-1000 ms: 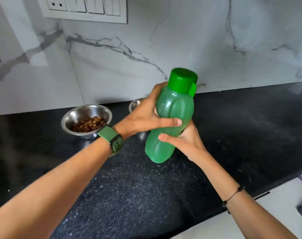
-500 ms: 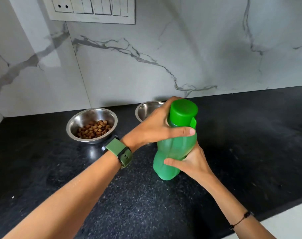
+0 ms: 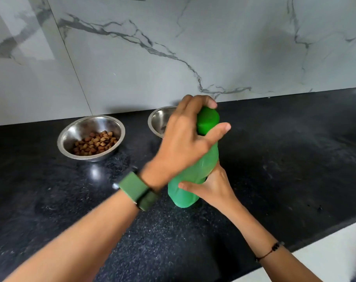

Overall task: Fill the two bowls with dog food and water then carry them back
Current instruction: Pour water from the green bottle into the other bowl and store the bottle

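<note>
We see a marble wall, grey-white with dark veins, rising behind everything. Below it runs the black speckled table, glossy and reaching across the whole view, with a pale floor showing past its near edge at lower right.

On the table, near the middle, stands the green bottle, tilted a little with its top leaning right and away from us. Our right hand holds its lower body, thumb across the front and fingers curled round the far side. Our left hand comes over the top: its grip is curled round the green cap, the thumb pointing right along the neck and the fingertips hooked over the cap's far rim. The hand is blurred, so we cannot tell how tightly it clamps.

To the left, near the wall, sits a steel bowl holding brown dog food that covers only part of its bottom. A second steel bowl stands just behind the left hand, half hidden by it; what we can see of its inside looks bare metal.

On our left wrist is a green watch; on the right wrist, a thin dark bracelet.
</note>
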Motion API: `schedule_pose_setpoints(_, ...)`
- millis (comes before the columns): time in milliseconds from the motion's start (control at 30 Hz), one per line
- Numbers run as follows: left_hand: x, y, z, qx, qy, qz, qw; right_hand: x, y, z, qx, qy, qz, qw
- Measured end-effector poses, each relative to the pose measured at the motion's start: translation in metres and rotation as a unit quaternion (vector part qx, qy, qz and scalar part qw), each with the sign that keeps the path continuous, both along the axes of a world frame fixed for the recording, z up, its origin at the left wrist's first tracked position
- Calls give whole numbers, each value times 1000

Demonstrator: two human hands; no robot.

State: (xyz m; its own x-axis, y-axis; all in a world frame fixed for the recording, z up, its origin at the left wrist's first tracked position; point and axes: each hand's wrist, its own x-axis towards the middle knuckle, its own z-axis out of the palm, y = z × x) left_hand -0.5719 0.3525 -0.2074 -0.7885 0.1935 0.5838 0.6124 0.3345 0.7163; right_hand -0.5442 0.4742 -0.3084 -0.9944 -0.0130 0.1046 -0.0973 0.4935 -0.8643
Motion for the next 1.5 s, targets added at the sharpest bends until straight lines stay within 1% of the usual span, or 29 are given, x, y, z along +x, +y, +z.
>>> schedule_pose_setpoints(33, 5, 8, -2, -7, 35, 75, 997, 1, -3, -1, 9, 2, -8, 1000)
schedule_pose_setpoints(100, 17, 21, -3, -10, 36, 160, 986, 2, -9, -4, 11, -2, -17, 1000)
schedule_pose_setpoints(200, 32, 20, -2, -23, 4, 171, 985, 4, -10, -4, 17, 2, 7, 1000)
schedule_pose_setpoints(267, 39, 5, 3, -44, 25, 164, 985, 4, -6, -6, 3, 6, 2, 1000)
schedule_pose_setpoints(300, 39, -4, 7, -32, 29, 152, 987, 5, -5, -7, -20, 1, -6, 1000)
schedule_pose_setpoints(367, 28, -19, 20, 50, -7, 104, 993, 7, -5, -5, -33, 2, -14, 999)
schedule_pose_setpoints(433, 7, -23, 37, 139, -96, 41, 985, 7, -6, -3, -32, 11, -13, 999)
schedule_pose_setpoints(467, -5, -20, 43, 155, -141, 12, 978, 7, -6, -3, -33, 13, -13, 999)
schedule_pose_setpoints(533, -22, -10, 53, 147, -221, -55, 963, 7, -7, -1, -37, 12, -12, 999)
schedule_pose_setpoints(600, -31, -3, 55, 139, -310, -153, 928, 7, -7, -2, -34, 16, -14, 999)
schedule_pose_setpoints(633, -29, -1, 53, 143, -344, -202, 906, 7, -7, -2, -30, 18, -14, 999)
schedule_pose_setpoints(667, -25, 1, 51, 144, -358, -226, 894, 6, -7, -2, -27, 20, -13, 999)
schedule_pose_setpoints(700, -21, 2, 50, 150, -355, -217, 897, 6, -6, -2, -24, 22, -10, 999)
schedule_pose_setpoints(733, -15, 3, 49, 163, -341, -175, 909, 5, -6, -2, -25, 21, -8, 999)
schedule_pose_setpoints(800, 4, 2, 47, 193, -310, -55, 929, 4, -5, -3, -25, 13, -1, 1000)
schedule_pose_setpoints(867, 27, -2, 37, 201, -242, 30, 949, 3, -5, -4, -20, 5, 1, 1000)
schedule_pose_setpoints(933, 45, -13, 27, 208, -182, 68, 959, 3, -5, -5, -19, 4, 1, 1000)
schedule_pose_setpoints(1000, 38, -23, 23, 268, -172, 69, 946, 2, -5, -6, -20, 4, -1, 1000)
schedule_pose_setpoints(1033, 29, -26, 24, 281, -166, 71, 943, 2, -5, -6, -19, 4, -1, 1000)
schedule_pose_setpoints(1100, 4, -24, 33, 271, -176, 62, 944, 3, -4, -6, -22, 6, -1, 1000)
schedule_pose_setpoints(1133, -9, -19, 39, 256, -211, 31, 943, 3, -4, -7, -22, 8, -4, 1000)
schedule_pose_setpoints(1167, -20, -12, 46, 232, -259, -22, 937, 4, -4, -7, -22, 9, -4, 1000)
schedule_pose_setpoints(1233, -32, -2, 56, 166, -350, -161, 908, 4, -4, -6, -20, 10, -3, 1000)
schedule_pose_setpoints(1300, -31, 1, 58, 103, -399, -283, 866, 4, -4, -4, -17, 9, 3, 1000)
schedule_pose_setpoints(1333, -30, 1, 56, 91, -405, -309, 856, 4, -3, -4, -16, 7, 7, 1000)
schedule_pose_setpoints(1367, -29, 0, 53, 97, -403, -304, 858, 4, -3, -4, -16, 5, 10, 1000)
schedule_pose_setpoints(1400, -27, -1, 50, 120, -390, -275, 871, 4, -3, -4, -17, 2, 11, 1000)
schedule_pose_setpoints(1467, -14, 4, 44, 182, -331, -143, 915, 3, -4, -4, -24, -3, 10, 1000)
schedule_pose_setpoints(1500, -3, 6, 41, 215, -304, -70, 926, 3, -4, -4, -26, -6, 9, 1000)
